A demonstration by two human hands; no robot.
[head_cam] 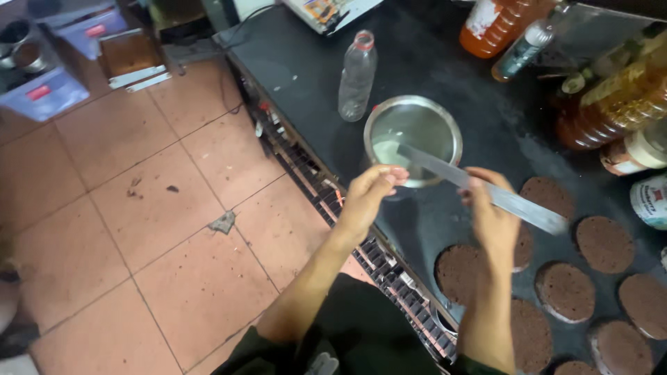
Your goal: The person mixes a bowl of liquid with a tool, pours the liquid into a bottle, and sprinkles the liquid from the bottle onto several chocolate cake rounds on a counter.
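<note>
Right hand [490, 212] pinching flat steel spatula [479, 187]; left hand [368, 194] gripping round steel bowl [445, 125].

Long flat steel palette knife [479, 189], blade bare and shiny, held level and slanting from over the rim of a round steel bowl [413, 139], upright on the dark counter with a little white liquid pooled at its bottom left.

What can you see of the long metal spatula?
The long metal spatula is a flat, narrow strip of grey, shiny steel, lying tilted across the view. Its far end dips into the round steel bowl holding white liquid; the right hand holds it mid-length, and the left hand is at the bowl's rim.
</note>
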